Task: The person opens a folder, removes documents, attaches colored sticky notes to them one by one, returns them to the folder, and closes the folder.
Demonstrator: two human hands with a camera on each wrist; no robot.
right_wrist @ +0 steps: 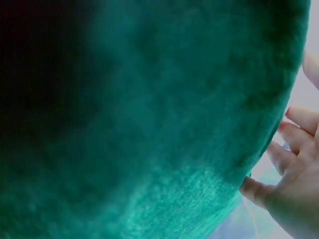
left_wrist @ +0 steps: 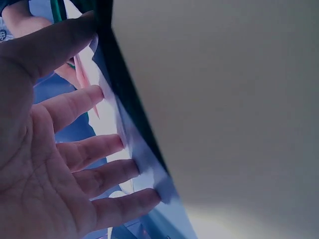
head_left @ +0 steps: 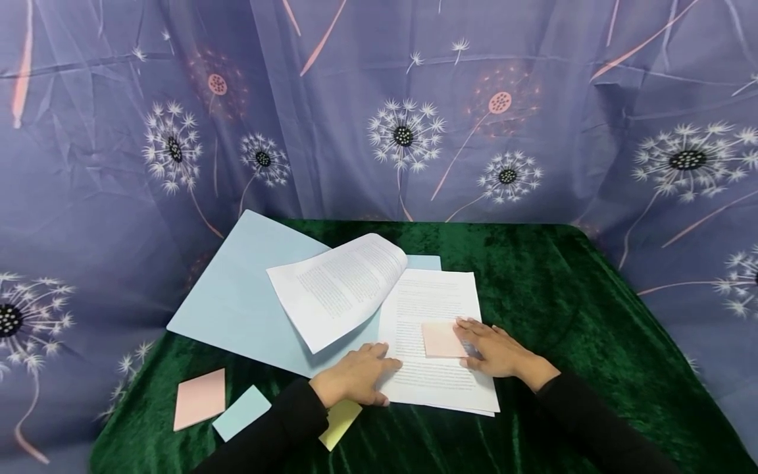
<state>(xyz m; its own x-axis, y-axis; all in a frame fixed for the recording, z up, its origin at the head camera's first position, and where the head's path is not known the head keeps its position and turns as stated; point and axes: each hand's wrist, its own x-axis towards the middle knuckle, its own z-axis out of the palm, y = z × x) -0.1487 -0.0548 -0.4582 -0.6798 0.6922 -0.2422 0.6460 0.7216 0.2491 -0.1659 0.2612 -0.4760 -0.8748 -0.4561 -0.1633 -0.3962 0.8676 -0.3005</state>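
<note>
A stack of printed sheets (head_left: pixel 438 296) lies partly over a light blue folder (head_left: pixel 249 296). Its upper pages (head_left: pixel 343 283) are turned over to the left and curl up at the fold. On the printed page sits a pink sticky note (head_left: pixel 441 340). My right hand (head_left: pixel 494 349) rests on the page with its fingers spread, fingertips on the note's right edge. My left hand (head_left: pixel 358 375) touches the page's lower left edge; in the left wrist view its fingers (left_wrist: pixel 94 149) are fairly straight and apart. The right wrist view shows only part of the right hand (right_wrist: pixel 294 154).
At the front left lie a pink sticky-note pad (head_left: pixel 200 399) and a light blue one (head_left: pixel 241 413). A yellow pad (head_left: pixel 340 422) is partly hidden under the left wrist. Green velvet cloth (head_left: pixel 562 309) covers the table, with a dandelion-print curtain (head_left: pixel 331 131) behind it.
</note>
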